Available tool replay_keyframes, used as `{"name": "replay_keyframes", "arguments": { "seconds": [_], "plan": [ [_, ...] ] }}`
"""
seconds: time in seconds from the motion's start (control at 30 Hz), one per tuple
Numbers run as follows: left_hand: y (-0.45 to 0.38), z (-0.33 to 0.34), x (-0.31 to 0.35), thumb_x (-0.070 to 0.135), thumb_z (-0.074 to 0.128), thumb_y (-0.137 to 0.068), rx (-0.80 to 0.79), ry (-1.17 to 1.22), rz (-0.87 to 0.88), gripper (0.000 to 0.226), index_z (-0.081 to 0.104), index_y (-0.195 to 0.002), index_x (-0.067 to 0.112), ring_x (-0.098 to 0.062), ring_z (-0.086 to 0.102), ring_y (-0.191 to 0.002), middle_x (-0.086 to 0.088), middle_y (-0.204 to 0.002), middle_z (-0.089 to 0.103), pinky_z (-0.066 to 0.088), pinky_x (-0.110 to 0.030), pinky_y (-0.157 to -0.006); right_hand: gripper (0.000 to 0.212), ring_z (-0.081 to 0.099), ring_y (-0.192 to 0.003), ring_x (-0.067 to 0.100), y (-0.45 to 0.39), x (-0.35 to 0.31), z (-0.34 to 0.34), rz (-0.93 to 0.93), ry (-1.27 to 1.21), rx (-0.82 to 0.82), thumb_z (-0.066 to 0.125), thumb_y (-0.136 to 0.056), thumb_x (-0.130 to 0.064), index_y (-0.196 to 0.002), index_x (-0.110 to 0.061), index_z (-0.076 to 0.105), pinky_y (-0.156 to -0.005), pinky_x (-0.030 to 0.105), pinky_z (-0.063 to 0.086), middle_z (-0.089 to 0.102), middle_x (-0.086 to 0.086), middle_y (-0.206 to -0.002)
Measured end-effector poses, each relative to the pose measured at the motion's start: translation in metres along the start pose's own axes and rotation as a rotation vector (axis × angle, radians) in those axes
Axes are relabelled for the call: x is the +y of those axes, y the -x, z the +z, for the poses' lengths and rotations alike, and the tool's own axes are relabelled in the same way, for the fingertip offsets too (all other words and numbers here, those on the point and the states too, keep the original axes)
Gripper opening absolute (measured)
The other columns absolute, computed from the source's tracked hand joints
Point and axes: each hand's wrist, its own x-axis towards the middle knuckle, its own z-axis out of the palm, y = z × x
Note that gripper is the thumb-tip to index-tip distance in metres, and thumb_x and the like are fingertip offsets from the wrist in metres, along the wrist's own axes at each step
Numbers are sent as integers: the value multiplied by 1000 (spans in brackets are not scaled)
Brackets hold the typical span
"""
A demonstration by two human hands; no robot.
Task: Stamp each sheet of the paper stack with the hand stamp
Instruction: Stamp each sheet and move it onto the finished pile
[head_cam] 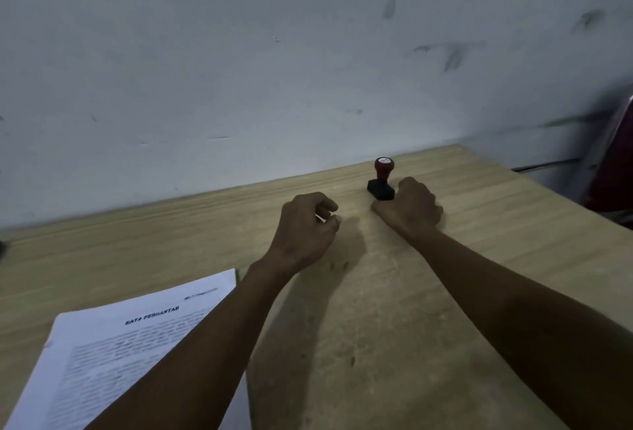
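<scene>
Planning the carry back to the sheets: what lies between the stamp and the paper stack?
In the head view, the left hand and its forearm lie between the stamp and the paper stack; otherwise only bare table.
</scene>
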Motion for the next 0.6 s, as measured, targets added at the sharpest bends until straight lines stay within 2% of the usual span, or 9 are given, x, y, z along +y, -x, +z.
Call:
{"name": "replay_keyframes", "arguments": {
  "seconds": [0.13, 0.3, 0.43, 0.6],
  "plan": [
    [-12, 11, -13, 16, 68, -84, -1, 48, -44, 14, 71, -96, 11, -14, 65, -77, -2, -86, 70, 51, -26, -69, 49, 59, -105, 31, -20, -4, 16, -18, 71, 33, 64, -65, -54, -101, -20, 65, -94, 40, 45, 65, 4, -105],
    [-15, 13, -24, 16, 67, -85, -19, 56, -67, 15, 71, -99, 11, -14, 65, -80, -3, -89, 70, 53, -26, -71, 41, 59, -106, 33, -29, -4, 25, -27, 35, 79, 58, -81, -52, -100, -17, 66, -98, 43, 41, 66, 7, -105],
    [-10, 10, -22, 15, 67, -85, -4, 71, -70, 15, 71, -99, 11, -12, 65, -77, -2, -88, 69, 48, -15, -62, 36, 61, -101, 32, -16, -4, 20, -47, 5, 54, 60, -83, -48, -97, -15, 65, -96, 43, 43, 67, 7, -99],
    [11, -3, -9, 18, 73, -81, 1, 111, -58, 27, 67, -107, 13, -15, 66, -78, -2, -93, 68, 48, -17, -63, 38, 65, -88, 25, 26, -14, 3, -56, -193, -52, 75, -71, -46, -96, -19, 69, -76, 33, 49, 67, 1, -90]
  ]
}}
